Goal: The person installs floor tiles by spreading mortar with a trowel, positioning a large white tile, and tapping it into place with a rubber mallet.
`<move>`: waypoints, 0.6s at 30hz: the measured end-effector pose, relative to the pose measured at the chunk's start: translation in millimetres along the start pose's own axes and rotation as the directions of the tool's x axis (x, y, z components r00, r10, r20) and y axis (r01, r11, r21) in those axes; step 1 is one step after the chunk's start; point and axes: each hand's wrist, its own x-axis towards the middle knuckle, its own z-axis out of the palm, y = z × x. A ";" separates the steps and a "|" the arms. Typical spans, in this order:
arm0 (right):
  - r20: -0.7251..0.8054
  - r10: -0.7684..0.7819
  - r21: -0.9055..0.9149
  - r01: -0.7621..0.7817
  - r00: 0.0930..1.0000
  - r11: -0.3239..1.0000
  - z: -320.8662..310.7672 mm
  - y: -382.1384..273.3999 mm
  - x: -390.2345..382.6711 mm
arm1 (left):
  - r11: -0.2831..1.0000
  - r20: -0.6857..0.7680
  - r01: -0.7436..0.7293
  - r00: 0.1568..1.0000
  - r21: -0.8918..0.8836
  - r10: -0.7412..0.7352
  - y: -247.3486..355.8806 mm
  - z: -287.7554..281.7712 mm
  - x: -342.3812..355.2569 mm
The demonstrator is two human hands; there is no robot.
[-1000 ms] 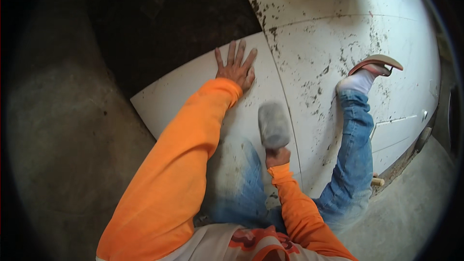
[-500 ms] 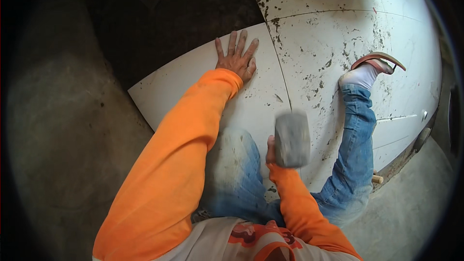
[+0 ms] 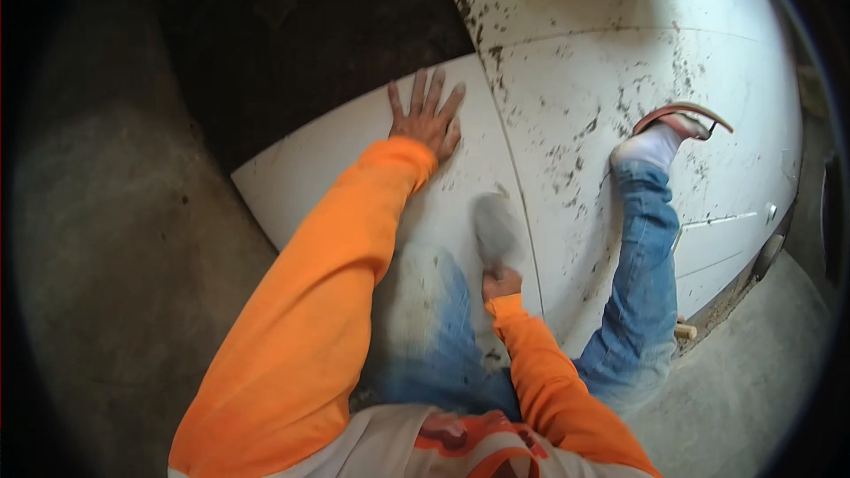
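My left hand [image 3: 427,124] lies flat with fingers spread on a white tile [image 3: 305,168], close to its far edge. A grey-headed mallet [image 3: 494,228] is in the grip of my right hand [image 3: 502,284], whose fingers wrap its handle. Motion blurs the mallet head, which is over the same tile near the seam on its right. Whether the head touches the tile I cannot tell.
Beyond the tile is a dark bare patch [image 3: 310,62]. White tiles [image 3: 735,159] spotted with dirt spread to the right, where my sandalled foot [image 3: 655,143] rests. Grey concrete floor [image 3: 106,274] lies to the left. A wooden stick end [image 3: 685,331] shows beside my leg.
The mallet head has swung down and slightly left, away from my view toward the tile. My left hand keeps its place on the tile; the whole view has shifted slightly.
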 end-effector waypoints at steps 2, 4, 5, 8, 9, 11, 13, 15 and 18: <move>0.464 0.173 -0.051 -0.169 0.869 0.984 -8.6 4.0 4.7 | 1.000 0.030 0.011 0.999 -0.001 -0.011 -7.1 -0.9 9.8; 0.319 0.084 0.020 -0.096 0.944 0.995 0.0 2.2 -2.6 | 0.999 -0.001 0.002 1.000 0.048 -0.002 -6.9 -7.8 16.3; 0.423 0.205 -0.023 -0.216 0.883 0.976 0.9 12.7 -13.2 | 0.999 0.013 0.004 1.000 0.046 -0.004 -2.0 -3.1 5.2; 0.507 0.345 -0.061 -0.366 0.790 0.928 -3.8 14.6 3.1 | 0.999 0.099 0.028 0.995 0.034 -0.031 -6.4 -11.6 21.8; 0.448 0.310 0.038 -0.364 0.839 0.931 -8.0 6.1 6.5 | 1.000 0.058 0.016 0.998 0.025 -0.017 -5.8 -10.7 21.5; 0.263 0.228 0.100 -0.262 0.937 0.960 8.0 6.6 -12.6 | 1.000 0.038 0.006 0.999 0.011 -0.007 -1.0 -1.4 7.5; -0.001 0.091 0.147 -0.090 0.996 0.985 10.8 9.5 -4.2 | 1.000 0.043 0.013 0.999 0.026 -0.014 -2.8 0.0 9.8; 0.457 0.213 -0.021 -0.229 0.864 0.973 -4.0 15.3 -11.4 | 1.000 0.004 -0.006 1.000 -0.027 0.007 -6.1 0.9 7.8; 0.248 0.137 0.082 -0.162 0.959 0.983 10.4 17.8 -15.4 | 1.000 -0.030 -0.014 0.999 -0.014 0.014 -2.7 -0.6 10.6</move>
